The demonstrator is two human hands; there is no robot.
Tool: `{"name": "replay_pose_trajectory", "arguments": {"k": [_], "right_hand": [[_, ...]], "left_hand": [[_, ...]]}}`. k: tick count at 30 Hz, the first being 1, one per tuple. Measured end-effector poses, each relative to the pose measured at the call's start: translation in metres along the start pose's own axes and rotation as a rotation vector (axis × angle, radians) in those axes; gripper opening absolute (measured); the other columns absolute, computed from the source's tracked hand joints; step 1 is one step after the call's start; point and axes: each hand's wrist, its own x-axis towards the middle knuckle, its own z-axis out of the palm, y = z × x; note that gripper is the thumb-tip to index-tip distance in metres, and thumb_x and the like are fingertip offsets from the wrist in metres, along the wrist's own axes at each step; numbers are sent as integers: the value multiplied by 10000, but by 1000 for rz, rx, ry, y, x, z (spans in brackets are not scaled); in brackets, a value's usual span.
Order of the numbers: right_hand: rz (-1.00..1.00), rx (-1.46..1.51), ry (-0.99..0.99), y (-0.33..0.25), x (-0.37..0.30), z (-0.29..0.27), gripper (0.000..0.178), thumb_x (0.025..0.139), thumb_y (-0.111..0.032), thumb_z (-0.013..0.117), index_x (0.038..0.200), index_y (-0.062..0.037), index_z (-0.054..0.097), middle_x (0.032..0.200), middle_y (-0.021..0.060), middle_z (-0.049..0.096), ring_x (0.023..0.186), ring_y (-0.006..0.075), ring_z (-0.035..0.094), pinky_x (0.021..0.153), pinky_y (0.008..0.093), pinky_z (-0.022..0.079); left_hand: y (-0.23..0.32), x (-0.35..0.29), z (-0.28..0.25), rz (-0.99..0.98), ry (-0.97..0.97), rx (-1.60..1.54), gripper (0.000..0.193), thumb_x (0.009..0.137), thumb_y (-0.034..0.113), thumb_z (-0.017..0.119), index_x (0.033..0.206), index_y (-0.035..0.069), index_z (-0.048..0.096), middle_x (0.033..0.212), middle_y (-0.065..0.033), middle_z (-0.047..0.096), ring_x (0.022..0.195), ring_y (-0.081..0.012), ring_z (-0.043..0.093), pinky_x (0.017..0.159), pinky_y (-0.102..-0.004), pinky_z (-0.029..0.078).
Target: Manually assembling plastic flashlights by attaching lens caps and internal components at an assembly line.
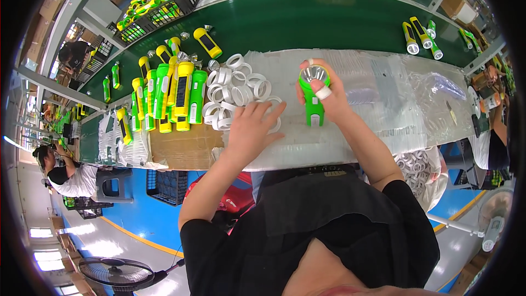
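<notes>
Head view: right hand (329,96) wraps fingers closed around a green flashlight body (313,98), reflector end up, over the plastic-covered bench (383,104). Left hand (253,126) lies flat, fingers spread, on the pile of white rings (235,85), gripping nothing visible. Green and yellow flashlights (175,93) stand left; green conveyor (307,22) beyond.

A long workbench (307,22) with a green surface is carrying clear plastic sheeting (378,85), a cardboard sheet (183,148), a heap of white rings (235,85) and a cluster of green and yellow flashlights (167,96); four more flashlights (419,35), possibly unfinished, are lying far right.
</notes>
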Motion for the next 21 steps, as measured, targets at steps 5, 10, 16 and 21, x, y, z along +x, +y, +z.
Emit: {"name": "replay_pose_trajectory", "arguments": {"k": [5, 10, 16, 21], "right_hand": [[23, -43, -21, 18, -1, -5, 346, 946, -274, 580, 1214, -79, 478, 787, 79, 579, 674, 155, 563, 615, 308, 450], [7, -40, -30, 14, -1, -3, 299, 945, -206, 579, 1197, -77, 483, 804, 61, 580, 689, 140, 570, 622, 298, 464], [-8, -6, -29, 16, 0, -6, 308, 903, -89, 589, 1195, -61, 493, 952, 43, 578, 728, 119, 590, 644, 272, 491], [-8, 28, -62, 16, 3, -11, 326, 912, -111, 572, 1221, -56, 484, 985, 53, 577, 787, 125, 598, 665, 279, 507]], "left_hand": [[-12, -5, 12, 55, -63, -13, 616, 739, 270, 773, 1311, 176, 566, 1125, -73, 579, 999, -216, 580, 754, -330, 510], [-2, 35, -7, -237, 448, -1181, 421, 790, -63, 719, 1177, 73, 627, 1153, -112, 512, 1029, -180, 593, 765, -265, 601], [8, 66, -9, -49, 437, -789, 250, 739, 27, 806, 944, 58, 665, 1103, -96, 542, 908, -181, 621, 659, -271, 543], [6, 70, -10, -59, 338, -671, 276, 739, 97, 819, 997, 93, 721, 1080, -74, 550, 875, -184, 595, 634, -278, 496]]}}
